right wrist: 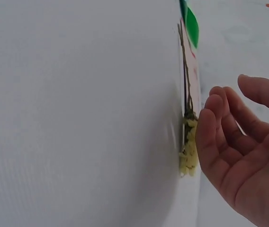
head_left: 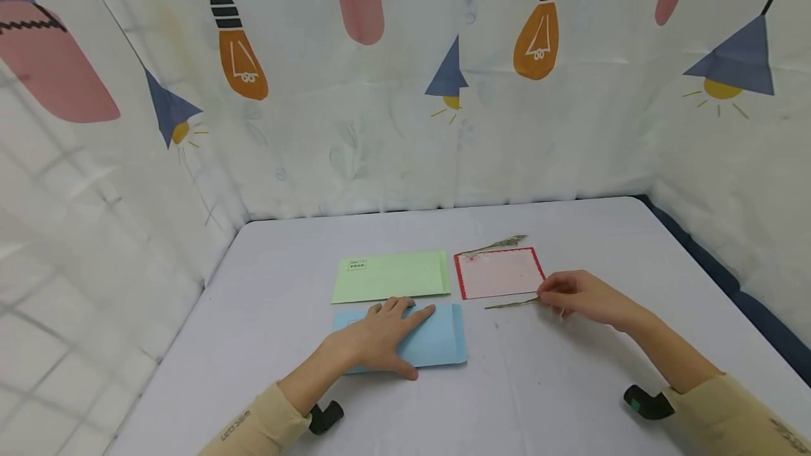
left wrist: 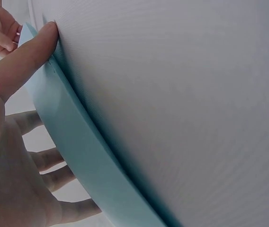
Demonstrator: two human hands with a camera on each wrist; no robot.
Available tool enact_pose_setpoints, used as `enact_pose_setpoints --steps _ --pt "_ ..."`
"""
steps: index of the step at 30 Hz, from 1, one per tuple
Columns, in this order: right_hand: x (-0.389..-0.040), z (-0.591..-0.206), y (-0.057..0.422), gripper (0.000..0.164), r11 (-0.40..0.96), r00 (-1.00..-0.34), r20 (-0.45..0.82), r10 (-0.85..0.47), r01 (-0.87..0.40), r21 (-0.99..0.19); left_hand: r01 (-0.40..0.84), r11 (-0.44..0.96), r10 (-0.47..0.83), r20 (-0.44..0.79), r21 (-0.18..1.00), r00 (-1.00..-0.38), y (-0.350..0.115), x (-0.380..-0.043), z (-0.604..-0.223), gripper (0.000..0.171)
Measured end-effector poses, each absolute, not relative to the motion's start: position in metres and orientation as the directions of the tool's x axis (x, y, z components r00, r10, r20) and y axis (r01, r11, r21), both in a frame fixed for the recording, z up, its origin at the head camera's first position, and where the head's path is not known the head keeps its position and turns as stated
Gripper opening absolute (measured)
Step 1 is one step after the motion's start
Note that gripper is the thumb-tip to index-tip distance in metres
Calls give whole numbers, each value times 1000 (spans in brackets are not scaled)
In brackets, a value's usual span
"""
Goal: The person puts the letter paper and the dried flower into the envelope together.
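My left hand [head_left: 379, 338] lies spread over a blue envelope [head_left: 436, 338], its thumb at the near edge and its fingers reaching across the top. In the left wrist view the long side of that envelope [left wrist: 73, 113] runs between thumb and fingers. My right hand [head_left: 586, 299] is at the flower end of a dried flower sprig [head_left: 507, 304], whose stem points left. From the right wrist, the yellow blossoms [right wrist: 188, 151] show beside loosely bent fingers, with the thumb apart from them. Just beyond that sprig is a pink card [head_left: 500, 274] with a red border.
Beyond the blue envelope lies a light green envelope [head_left: 393, 280]. A second dried sprig [head_left: 503, 243] overlaps the card's far edge. Everything lies on a white-covered table [head_left: 253, 343], with a lamp-printed curtain [head_left: 393, 139] behind it.
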State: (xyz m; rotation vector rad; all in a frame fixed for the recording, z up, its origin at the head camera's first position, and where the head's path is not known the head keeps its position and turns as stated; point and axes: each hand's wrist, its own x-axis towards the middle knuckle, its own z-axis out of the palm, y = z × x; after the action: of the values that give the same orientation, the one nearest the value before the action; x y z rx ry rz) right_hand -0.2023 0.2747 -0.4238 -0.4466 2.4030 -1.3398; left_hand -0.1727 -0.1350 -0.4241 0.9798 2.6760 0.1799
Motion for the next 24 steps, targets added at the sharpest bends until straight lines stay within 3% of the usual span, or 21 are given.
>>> enact_pose_setpoints --steps 8,18,24 --pt "-204 -421 294 20 615 -929 -126 -349 -125 -778 611 763 646 -220 210 -731 -135 -173 -425 104" --pt "-211 -432 298 32 696 -956 -84 -280 -142 -704 615 761 648 -218 204 -730 -135 -173 -425 104" --pt "-214 -434 297 28 730 -951 -108 -290 -146 -667 613 762 648 -219 210 -730 -136 -173 -425 104"
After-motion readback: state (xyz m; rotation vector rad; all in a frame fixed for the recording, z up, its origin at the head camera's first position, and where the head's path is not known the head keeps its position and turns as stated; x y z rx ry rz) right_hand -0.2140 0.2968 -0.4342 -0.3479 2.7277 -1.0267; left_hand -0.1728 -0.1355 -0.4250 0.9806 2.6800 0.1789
